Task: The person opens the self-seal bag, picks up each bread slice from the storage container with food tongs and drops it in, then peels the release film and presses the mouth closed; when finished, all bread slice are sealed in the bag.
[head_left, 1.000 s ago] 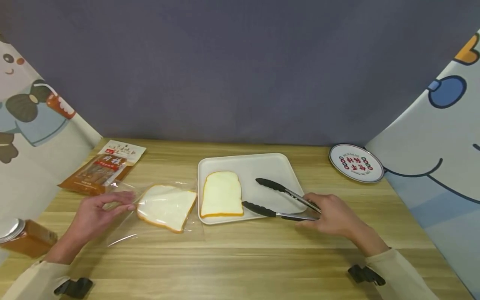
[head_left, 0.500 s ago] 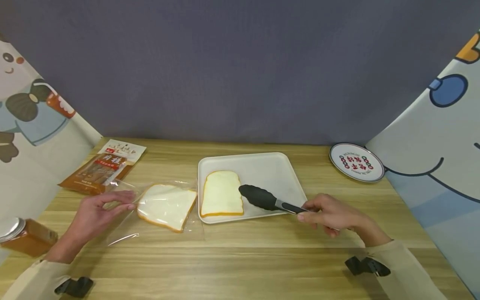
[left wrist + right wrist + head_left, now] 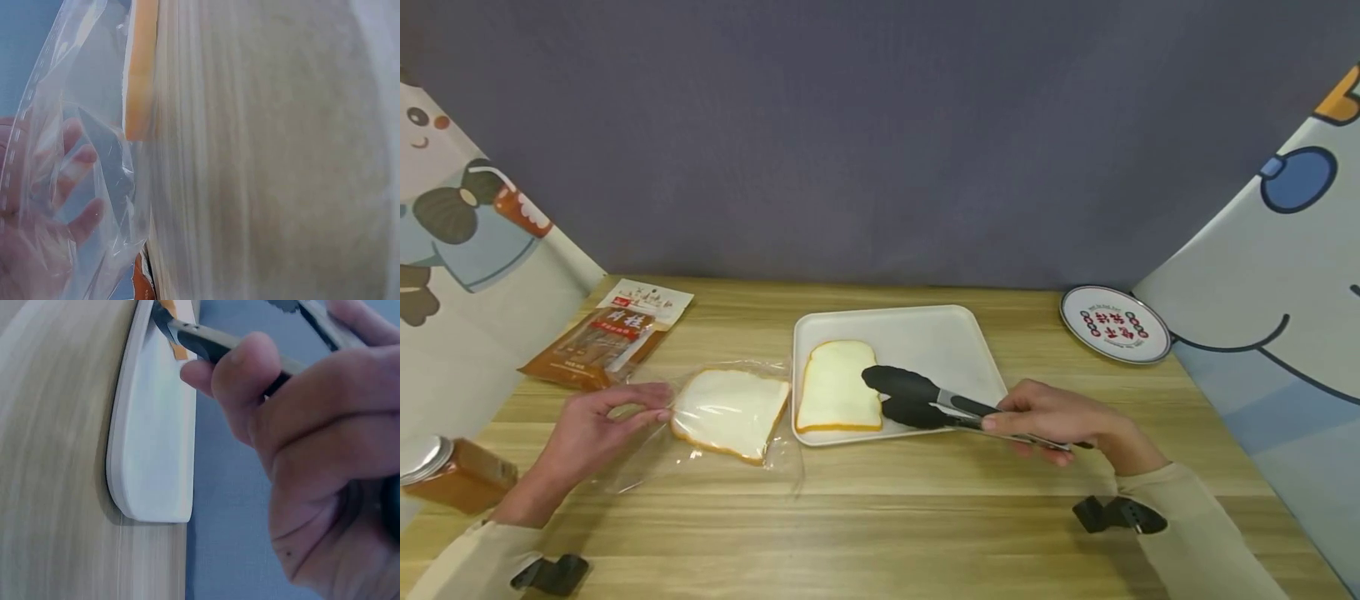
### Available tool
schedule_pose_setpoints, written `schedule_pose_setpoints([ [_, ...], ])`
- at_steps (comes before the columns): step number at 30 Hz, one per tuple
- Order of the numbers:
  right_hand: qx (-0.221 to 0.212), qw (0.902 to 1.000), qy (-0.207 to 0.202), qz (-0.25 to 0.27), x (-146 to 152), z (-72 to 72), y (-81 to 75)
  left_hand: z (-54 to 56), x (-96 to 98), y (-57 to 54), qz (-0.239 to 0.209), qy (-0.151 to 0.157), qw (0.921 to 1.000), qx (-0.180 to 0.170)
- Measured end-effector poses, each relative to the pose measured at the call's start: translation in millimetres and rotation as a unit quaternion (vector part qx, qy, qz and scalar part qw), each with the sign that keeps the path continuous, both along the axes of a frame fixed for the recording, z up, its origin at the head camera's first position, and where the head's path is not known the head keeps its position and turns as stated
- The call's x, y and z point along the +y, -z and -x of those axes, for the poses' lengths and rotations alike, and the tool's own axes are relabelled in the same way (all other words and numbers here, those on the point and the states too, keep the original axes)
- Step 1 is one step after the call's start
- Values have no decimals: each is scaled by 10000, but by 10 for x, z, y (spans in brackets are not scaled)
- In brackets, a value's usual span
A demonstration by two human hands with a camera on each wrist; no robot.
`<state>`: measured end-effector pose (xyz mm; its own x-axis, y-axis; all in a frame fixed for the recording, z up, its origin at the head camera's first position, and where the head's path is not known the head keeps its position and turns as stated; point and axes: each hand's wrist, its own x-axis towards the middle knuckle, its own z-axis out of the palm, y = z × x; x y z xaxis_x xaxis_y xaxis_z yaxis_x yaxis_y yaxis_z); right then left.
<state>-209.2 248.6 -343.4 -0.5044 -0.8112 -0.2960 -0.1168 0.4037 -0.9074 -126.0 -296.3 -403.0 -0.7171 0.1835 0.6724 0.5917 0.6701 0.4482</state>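
My left hand [image 3: 602,421] pinches the edge of a clear plastic bag [image 3: 112,162] with thumb and fingers. Inside the bag lies a bread slice [image 3: 730,412], white with an orange crust, beside the tray's left edge. A second bread slice [image 3: 838,387] lies flat on the left half of a white tray [image 3: 951,333]. In my right hand [image 3: 1052,417] I grip a pair of tongs [image 3: 902,383] with black heads. Its heads stand slightly apart, overlapping the right edge of the tray's slice in the head view.
A brown food packet [image 3: 598,342] lies at the back left. Near the left edge a jar [image 3: 463,475] with a silver lid lies on its side. A round white plate [image 3: 1112,325] with red print sits at the back right. A grey wall [image 3: 880,150] closes off the back.
My right hand has turned the tongs, and their heads have moved left over the tray to the slice's right edge. The bag has shifted slightly; my left hand has stayed in place.
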Motion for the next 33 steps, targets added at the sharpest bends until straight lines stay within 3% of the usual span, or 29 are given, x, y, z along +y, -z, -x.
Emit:
schedule_pose_setpoints([
  [7,-98,9999,-80,61,33,5,14,-7,15,-11,31,-19,10000,6],
  [15,89,9987,454,204,1,-47,135,-3,1,6,48,-32,10000,24],
  [20,64,9985,530,135,-21,-64,152,0,5,12,50,-11,10000,83],
  [29,-28,9996,-186,228,40,-5,67,6,16,13,4,24,10000,80],
  [33,36,9996,-210,198,13,-21,54,1,15,4,43,-32,10000,32],
])
